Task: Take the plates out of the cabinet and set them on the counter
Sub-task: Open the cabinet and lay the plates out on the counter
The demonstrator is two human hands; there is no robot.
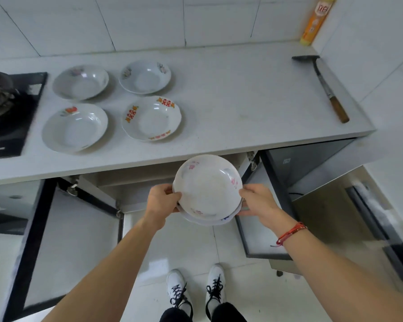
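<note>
A small stack of plates (207, 189), round and facing up, tilts slightly toward the counter (230, 108), held in front of the open cabinet (135, 182). The left hand (162, 203) and right hand (257, 202) clasp opposite rims. Four plates (150, 118) sit on the counter, two by two.

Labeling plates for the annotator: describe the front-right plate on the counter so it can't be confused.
On the white counter, four plates sit in a two-by-two group right of the black stove. Take the front-row plate farther from the stove. It alone has a scalloped rim with red-and-orange patterned blocks; the others carry small floral prints.
</note>
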